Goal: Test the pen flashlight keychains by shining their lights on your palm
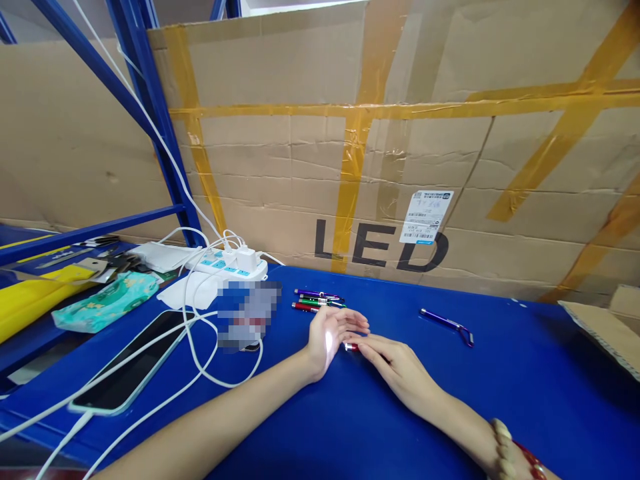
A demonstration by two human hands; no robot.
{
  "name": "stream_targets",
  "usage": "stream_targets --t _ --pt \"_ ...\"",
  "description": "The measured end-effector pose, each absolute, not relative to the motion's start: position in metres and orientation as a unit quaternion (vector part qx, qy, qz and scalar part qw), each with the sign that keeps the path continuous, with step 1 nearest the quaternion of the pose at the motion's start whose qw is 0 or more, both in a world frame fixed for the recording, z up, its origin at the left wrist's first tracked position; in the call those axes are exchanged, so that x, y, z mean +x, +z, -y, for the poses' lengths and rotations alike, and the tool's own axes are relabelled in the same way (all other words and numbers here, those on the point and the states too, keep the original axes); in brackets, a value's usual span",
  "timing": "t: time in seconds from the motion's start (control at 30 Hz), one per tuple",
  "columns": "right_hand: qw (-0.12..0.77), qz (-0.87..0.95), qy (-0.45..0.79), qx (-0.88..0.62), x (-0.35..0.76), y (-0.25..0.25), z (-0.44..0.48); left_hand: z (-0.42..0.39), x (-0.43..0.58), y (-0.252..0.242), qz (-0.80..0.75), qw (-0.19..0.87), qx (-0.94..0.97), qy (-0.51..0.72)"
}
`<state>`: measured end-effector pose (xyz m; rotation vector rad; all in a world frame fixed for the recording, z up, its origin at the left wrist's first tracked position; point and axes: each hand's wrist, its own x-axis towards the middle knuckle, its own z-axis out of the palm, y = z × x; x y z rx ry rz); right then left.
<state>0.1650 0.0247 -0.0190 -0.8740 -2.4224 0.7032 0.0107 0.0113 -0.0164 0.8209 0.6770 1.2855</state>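
Observation:
My right hand is closed around a small red penlight, and only its silver front end and a bit of red show past the fingers. Light from it makes a bright white spot on the palm of my left hand. That left hand is turned sideways with its fingers stretched out, holding nothing. Just behind it lie a purple penlight, a green penlight and a red penlight, side by side. Off to the right, a purple penlight with a clip end rests alone on the blue table.
On the left are a smartphone on a white cable, a power strip with plugs, and a teal packet. A large taped cardboard sheet stands behind the table. An open carton sits at the right edge.

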Motion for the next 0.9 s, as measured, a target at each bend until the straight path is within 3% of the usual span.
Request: stream_targets --t 0.9 --pt "0.238 0.892 0.202 -0.326 0.1639 -0.0203 -0.0221 -0.0093 0.0102 -0.0131 -0.314 0.665 0.378 0.563"
